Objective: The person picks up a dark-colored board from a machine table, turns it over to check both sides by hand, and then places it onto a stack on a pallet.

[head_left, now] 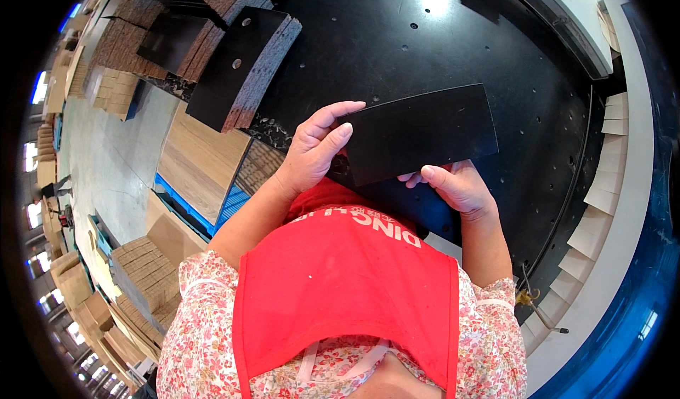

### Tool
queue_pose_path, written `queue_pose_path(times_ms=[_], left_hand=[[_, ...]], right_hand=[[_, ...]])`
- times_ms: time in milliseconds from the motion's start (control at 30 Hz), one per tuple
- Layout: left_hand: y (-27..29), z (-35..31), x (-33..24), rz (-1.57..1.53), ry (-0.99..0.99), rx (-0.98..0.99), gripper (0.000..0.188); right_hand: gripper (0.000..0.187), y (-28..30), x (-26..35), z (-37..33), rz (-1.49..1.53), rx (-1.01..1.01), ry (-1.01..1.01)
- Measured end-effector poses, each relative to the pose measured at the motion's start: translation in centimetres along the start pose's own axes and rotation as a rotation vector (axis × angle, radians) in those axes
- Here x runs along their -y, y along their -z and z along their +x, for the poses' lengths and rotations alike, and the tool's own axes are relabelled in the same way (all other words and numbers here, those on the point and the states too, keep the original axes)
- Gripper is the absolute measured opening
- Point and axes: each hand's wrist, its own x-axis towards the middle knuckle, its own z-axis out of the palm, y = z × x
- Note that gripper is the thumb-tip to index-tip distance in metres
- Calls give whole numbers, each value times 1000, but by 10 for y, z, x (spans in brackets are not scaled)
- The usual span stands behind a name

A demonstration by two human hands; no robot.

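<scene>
A flat black rectangular panel [425,133] is held up in front of my red apron, above the black worktop. At its left end, my left hand [316,144] pinches the edge between thumb and fingers. My right hand [457,186] grips the near long edge towards the right, thumb on top and the other fingers partly hidden beneath. To the left of my left hand, a stack of black-faced boards [237,70] with rough brown edges lies on the worktop; two round holes show in its top board.
The black worktop [354,52] is dotted with small holes. More stacked boards [180,41] stand at the far left. A white machine housing [567,16] borders the far right, with a row of pale flaps [591,232] along that side. Wood-coloured panels [198,162] lie on a blue pallet at the left.
</scene>
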Motion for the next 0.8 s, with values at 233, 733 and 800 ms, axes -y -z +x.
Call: queue_pose_path(times_ms=[233, 733, 800], left_hand=[[2, 1, 0, -99, 23, 20, 36], [17, 0, 12, -123, -19, 26, 51], [16, 1, 12, -148, -18, 36, 51]], right_hand=[[45, -2, 2, -1, 5, 2, -9], [37, 2, 1, -5, 4, 18, -55], [39, 2, 0, -5, 3, 19, -61]])
